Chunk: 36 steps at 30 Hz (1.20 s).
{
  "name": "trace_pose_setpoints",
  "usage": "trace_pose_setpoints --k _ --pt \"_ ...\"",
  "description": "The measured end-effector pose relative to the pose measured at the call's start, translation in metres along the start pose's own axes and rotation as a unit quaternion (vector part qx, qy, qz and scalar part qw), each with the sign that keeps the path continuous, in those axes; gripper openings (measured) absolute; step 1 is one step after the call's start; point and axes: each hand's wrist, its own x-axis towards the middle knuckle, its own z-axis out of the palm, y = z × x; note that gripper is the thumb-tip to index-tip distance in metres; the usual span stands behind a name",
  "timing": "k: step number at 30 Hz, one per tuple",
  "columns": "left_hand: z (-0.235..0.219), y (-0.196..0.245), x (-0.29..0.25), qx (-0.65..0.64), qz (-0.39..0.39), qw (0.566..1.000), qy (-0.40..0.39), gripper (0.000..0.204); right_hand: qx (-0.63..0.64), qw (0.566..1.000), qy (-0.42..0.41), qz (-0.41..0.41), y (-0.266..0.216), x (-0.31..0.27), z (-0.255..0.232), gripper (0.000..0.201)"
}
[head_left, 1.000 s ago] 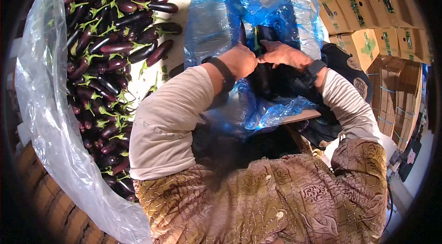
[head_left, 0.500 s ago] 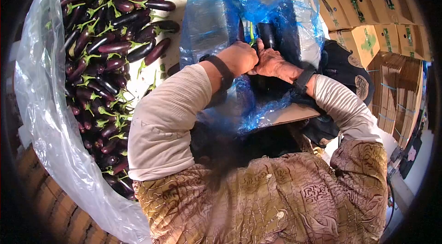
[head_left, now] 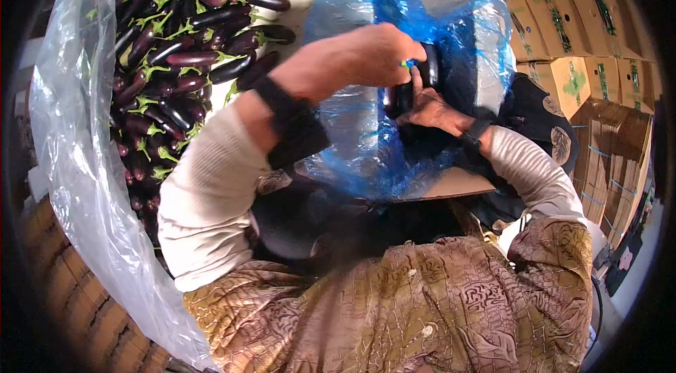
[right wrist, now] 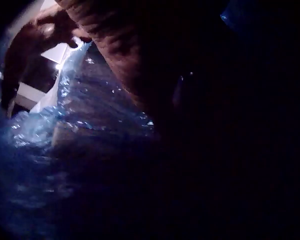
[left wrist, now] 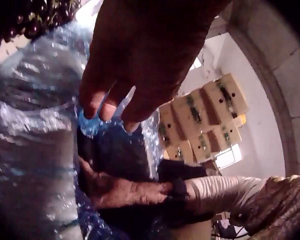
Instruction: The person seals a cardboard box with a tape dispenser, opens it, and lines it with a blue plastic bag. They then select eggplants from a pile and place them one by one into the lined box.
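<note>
Eggplant (head_left: 403, 97) just right of frame center, inside the box (head_left: 454, 183) lined with blue plastic (head_left: 345, 102). Long axis appears to run up the frame, upper end toward the left hand (head_left: 377, 55). Right hand (head_left: 432, 110) is nearer, just right of it: index finger straight, thumb spread; can't tell whether it grips. Left hand is above, fingers bent, a small greenish bit at the tips; pinch not confirmable. 2nd eggplant (head_left: 432, 67), glossy, close by at right, roughly parallel. Farther: eggplant pile (head_left: 179, 60), upper left; stacked cartons (head_left: 563, 14), upper right.
</note>
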Motion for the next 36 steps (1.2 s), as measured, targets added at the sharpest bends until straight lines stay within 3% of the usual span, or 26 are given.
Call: trace_pose_setpoints --k 2,5,6,7,8,9,10,11,12,13,14,15,16,17,18,20,21,22,23,24,26,29,31,33,34,36 --pt "-0.034 0.01 -0.044 -0.053 0.0 0.997 0.052 0.041 -0.055 0.998 -0.02 0.019 0.008 0.001 0.003 0.145" --pt "-0.039 -0.004 -0.107 -0.164 -0.125 0.976 0.07 0.041 -0.079 0.99 -0.069 0.099 -0.019 -0.004 -0.012 0.144" --pt "-0.028 -0.024 -0.129 -0.208 -0.134 0.963 0.105 0.041 -0.075 0.991 -0.045 0.098 -0.014 0.005 -0.005 0.142" --pt "-0.006 -0.048 -0.153 -0.251 -0.143 0.947 0.141 0.04 -0.072 0.992 -0.024 0.096 0.002 0.015 0.007 0.14" --pt "0.01 -0.059 -0.176 -0.28 -0.218 0.923 0.148 0.039 -0.007 0.997 0.049 0.06 0.022 0.024 0.018 0.135" --pt "0.047 -0.085 -0.201 -0.247 -0.227 0.918 0.212 0.04 0.032 0.996 0.047 0.064 -0.005 0.006 0.003 0.132" --pt "0.076 -0.096 -0.222 -0.206 -0.307 0.901 0.225 0.039 0.024 0.995 0.042 0.085 -0.006 0.008 0.007 0.128" --pt "0.102 -0.092 -0.235 -0.152 -0.378 0.885 0.226 0.038 0.014 0.993 0.036 0.111 0.001 0.01 0.008 0.125" --pt "0.115 -0.08 -0.24 -0.161 -0.469 0.856 0.147 0.036 0.029 0.992 0.025 0.119 0.004 0.013 0.006 0.122" --pt "0.165 -0.099 -0.258 -0.187 -0.424 0.87 0.169 0.037 0.046 0.991 0.014 0.129 0.01 0.017 0.003 0.12" --pt "0.196 -0.098 -0.269 -0.248 -0.427 0.851 0.178 0.038 0.15 0.988 0.018 0.035 0.041 0.023 0.01 0.115" --pt "0.228 -0.103 -0.279 -0.277 -0.407 0.852 0.182 0.04 0.161 0.986 -0.007 0.044 0.0 -0.007 -0.018 0.111" --pt "0.245 -0.1 -0.281 -0.318 -0.468 0.812 0.142 0.041 0.196 0.98 -0.018 0.026 -0.003 -0.015 -0.026 0.105" --pt "0.272 -0.103 -0.286 -0.305 -0.462 0.821 0.139 0.043 0.232 0.972 -0.029 0.009 0.0 -0.017 -0.034 0.099" --pt "0.273 -0.094 -0.286 -0.293 -0.48 0.816 0.133 0.044 0.226 0.973 -0.036 0.005 0.013 -0.012 -0.046 0.099" --pt "0.278 -0.086 -0.283 -0.286 -0.503 0.805 0.13 0.044 0.123 0.976 -0.152 0.092 0.022 -0.009 -0.068 0.089" --pt "0.284 -0.086 -0.282 -0.28 -0.494 0.799 0.197 0.043 0.084 0.97 -0.194 0.119 0.012 -0.014 -0.073 0.086" --pt "0.288 -0.087 -0.282 -0.271 -0.481 0.791 0.263 0.043 0.159 0.969 -0.14 0.124 -0.029 -0.041 -0.077 0.081" --pt "0.29 -0.093 -0.282 -0.275 -0.484 0.788 0.265 0.043 0.233 0.96 -0.083 0.128 -0.06 -0.061 -0.086 0.077" --pt "0.288 -0.101 -0.282 -0.245 -0.484 0.789 0.289 0.041 0.253 0.943 -0.098 0.193 -0.074 -0.069 -0.097 0.075" --pt "0.284 -0.118 -0.281 -0.217 -0.483 0.789 0.311 0.039 0.286 0.935 -0.123 0.168 -0.073 -0.077 -0.106 0.075" --pt "0.268 -0.153 -0.271 -0.23 -0.497 0.702 0.455 0.029 0.327 0.929 -0.124 0.117 -0.074 -0.106 -0.117 0.08" --pt "0.213 -0.151 -0.249 -0.213 -0.51 0.651 0.521 0.03 0.263 0.946 -0.157 0.109 -0.078 -0.12 -0.125 0.077" --pt "0.203 -0.184 -0.243 0.056 -0.5 0.713 0.489 0.031 0.274 0.937 -0.178 0.126 -0.079 -0.127 -0.123 0.093" --pt "0.217 -0.221 -0.245 0.137 -0.49 0.726 0.463 0.038 0.285 0.936 -0.169 0.119 -0.081 -0.132 -0.122 0.093" --pt "0.209 -0.25 -0.236 0.156 -0.521 0.711 0.445 0.046 0.302 0.933 -0.156 0.113 -0.086 -0.14 -0.122 0.094"
